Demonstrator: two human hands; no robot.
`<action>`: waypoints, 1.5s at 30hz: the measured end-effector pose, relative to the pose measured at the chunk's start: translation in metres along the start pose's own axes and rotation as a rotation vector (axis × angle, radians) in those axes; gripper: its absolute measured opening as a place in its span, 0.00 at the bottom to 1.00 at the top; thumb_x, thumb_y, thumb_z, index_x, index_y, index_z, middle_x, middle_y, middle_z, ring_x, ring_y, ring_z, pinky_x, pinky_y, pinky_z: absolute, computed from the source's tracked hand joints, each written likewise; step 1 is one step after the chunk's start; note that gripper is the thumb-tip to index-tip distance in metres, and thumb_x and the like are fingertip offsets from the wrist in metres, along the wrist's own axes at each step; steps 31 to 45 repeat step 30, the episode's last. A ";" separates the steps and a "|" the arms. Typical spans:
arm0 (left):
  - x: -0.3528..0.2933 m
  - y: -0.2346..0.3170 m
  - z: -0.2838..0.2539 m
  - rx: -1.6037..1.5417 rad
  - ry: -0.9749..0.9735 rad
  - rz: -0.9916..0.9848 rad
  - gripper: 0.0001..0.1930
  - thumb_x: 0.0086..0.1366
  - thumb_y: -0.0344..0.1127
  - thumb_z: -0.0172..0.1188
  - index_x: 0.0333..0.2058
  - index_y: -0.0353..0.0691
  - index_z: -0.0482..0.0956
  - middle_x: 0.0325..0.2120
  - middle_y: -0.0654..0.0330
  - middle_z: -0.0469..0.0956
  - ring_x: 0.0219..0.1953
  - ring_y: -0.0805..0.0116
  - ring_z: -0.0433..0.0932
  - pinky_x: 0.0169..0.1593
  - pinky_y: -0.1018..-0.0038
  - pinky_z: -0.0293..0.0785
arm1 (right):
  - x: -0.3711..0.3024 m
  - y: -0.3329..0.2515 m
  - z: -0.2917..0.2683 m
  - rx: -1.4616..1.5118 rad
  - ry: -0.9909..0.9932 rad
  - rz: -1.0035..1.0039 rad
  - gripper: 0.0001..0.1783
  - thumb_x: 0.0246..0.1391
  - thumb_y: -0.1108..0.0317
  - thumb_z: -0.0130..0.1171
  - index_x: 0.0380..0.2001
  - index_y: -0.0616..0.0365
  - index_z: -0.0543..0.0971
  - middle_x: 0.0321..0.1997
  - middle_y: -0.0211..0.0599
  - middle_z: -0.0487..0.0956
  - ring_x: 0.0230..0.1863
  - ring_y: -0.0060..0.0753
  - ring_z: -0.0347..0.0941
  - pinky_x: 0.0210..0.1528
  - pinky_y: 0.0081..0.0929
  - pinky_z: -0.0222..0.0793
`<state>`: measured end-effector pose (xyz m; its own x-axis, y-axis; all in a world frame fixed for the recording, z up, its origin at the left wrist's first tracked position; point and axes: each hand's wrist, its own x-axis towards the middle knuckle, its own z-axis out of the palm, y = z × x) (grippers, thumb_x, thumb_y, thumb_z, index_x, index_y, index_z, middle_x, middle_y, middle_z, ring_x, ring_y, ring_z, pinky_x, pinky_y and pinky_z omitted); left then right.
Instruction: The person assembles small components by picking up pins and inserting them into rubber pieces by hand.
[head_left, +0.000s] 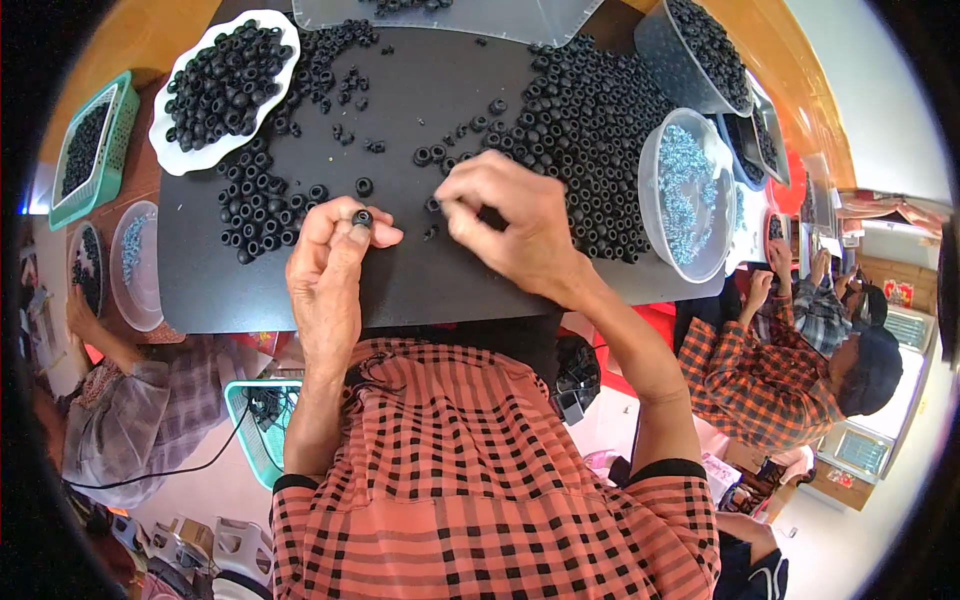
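Observation:
Between the thumb and fingertips of my left hand point(328, 265) is a small black ring-shaped part point(362, 217), its hole facing up. Another black ring point(364, 186) lies on the dark tabletop just beyond those fingertips. My right hand point(515, 225) is slightly blurred, a little to the right, with its thumb and fingers drawn together. Whether a small piece sits in that pinch, I cannot make out. A large spread of black rings point(600, 120) lies beyond and beside the right hand. A smaller group of black rings point(262, 210) lies left of my left hand.
A white scalloped plate point(172, 158) heaped with black rings stands far left. At the right, a clear bowl point(727, 215) holds small blue pieces, with a deep tub point(660, 60) of black parts behind. A clear tray point(450, 22) lies at the back. Other people sit on both sides.

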<state>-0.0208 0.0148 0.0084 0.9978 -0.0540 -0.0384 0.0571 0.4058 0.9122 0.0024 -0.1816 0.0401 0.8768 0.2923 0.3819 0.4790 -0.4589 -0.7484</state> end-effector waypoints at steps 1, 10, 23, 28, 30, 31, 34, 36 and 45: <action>0.000 -0.001 0.000 0.002 0.003 -0.003 0.08 0.67 0.27 0.49 0.42 0.33 0.73 0.33 0.57 0.78 0.37 0.73 0.77 0.50 0.73 0.70 | -0.003 -0.002 0.002 -0.061 -0.043 -0.037 0.10 0.43 0.80 0.62 0.32 0.60 0.78 0.35 0.38 0.78 0.29 0.28 0.75 0.32 0.23 0.71; 0.000 0.003 0.005 0.084 -0.004 -0.027 0.07 0.67 0.27 0.49 0.41 0.33 0.73 0.33 0.59 0.78 0.37 0.76 0.77 0.49 0.76 0.70 | -0.006 -0.005 0.018 -0.394 -0.159 -0.155 0.14 0.38 0.78 0.63 0.34 0.59 0.77 0.30 0.34 0.73 0.28 0.33 0.73 0.30 0.28 0.70; 0.004 0.001 0.017 0.270 -0.010 -0.013 0.07 0.66 0.28 0.51 0.40 0.33 0.75 0.27 0.69 0.73 0.32 0.83 0.69 0.40 0.84 0.65 | 0.010 0.007 0.025 0.536 -0.087 0.210 0.07 0.51 0.80 0.57 0.35 0.66 0.78 0.34 0.33 0.77 0.30 0.18 0.75 0.32 0.16 0.72; 0.006 0.002 0.015 0.187 -0.037 -0.047 0.09 0.67 0.30 0.51 0.43 0.35 0.75 0.32 0.68 0.74 0.35 0.83 0.69 0.41 0.85 0.65 | 0.011 0.013 0.026 0.586 -0.094 0.121 0.11 0.52 0.80 0.56 0.39 0.63 0.81 0.39 0.38 0.77 0.33 0.21 0.76 0.34 0.16 0.73; 0.006 -0.001 0.010 0.159 -0.071 -0.067 0.10 0.68 0.33 0.52 0.46 0.37 0.75 0.35 0.70 0.74 0.36 0.82 0.69 0.41 0.85 0.64 | 0.011 0.008 0.026 0.694 -0.020 0.190 0.09 0.49 0.76 0.59 0.35 0.60 0.83 0.37 0.35 0.79 0.30 0.24 0.77 0.35 0.21 0.75; 0.006 -0.001 0.010 0.159 -0.071 -0.067 0.10 0.68 0.33 0.52 0.46 0.37 0.75 0.35 0.70 0.74 0.36 0.82 0.69 0.41 0.85 0.64 | 0.011 0.008 0.026 0.694 -0.020 0.190 0.09 0.49 0.76 0.59 0.35 0.60 0.83 0.37 0.35 0.79 0.30 0.24 0.77 0.35 0.21 0.75; 0.006 -0.001 0.010 0.159 -0.071 -0.067 0.10 0.68 0.33 0.52 0.46 0.37 0.75 0.35 0.70 0.74 0.36 0.82 0.69 0.41 0.85 0.64 | 0.011 0.008 0.026 0.694 -0.020 0.190 0.09 0.49 0.76 0.59 0.35 0.60 0.83 0.37 0.35 0.79 0.30 0.24 0.77 0.35 0.21 0.75; 0.006 -0.001 0.010 0.159 -0.071 -0.067 0.10 0.68 0.33 0.52 0.46 0.37 0.75 0.35 0.70 0.74 0.36 0.82 0.69 0.41 0.85 0.64 | 0.011 0.008 0.026 0.694 -0.020 0.190 0.09 0.49 0.76 0.59 0.35 0.60 0.83 0.37 0.35 0.79 0.30 0.24 0.77 0.35 0.21 0.75; 0.006 -0.001 0.010 0.159 -0.071 -0.067 0.10 0.68 0.33 0.52 0.46 0.37 0.75 0.35 0.70 0.74 0.36 0.82 0.69 0.41 0.85 0.64 | 0.011 0.008 0.026 0.694 -0.020 0.190 0.09 0.49 0.76 0.59 0.35 0.60 0.83 0.37 0.35 0.79 0.30 0.24 0.77 0.35 0.21 0.75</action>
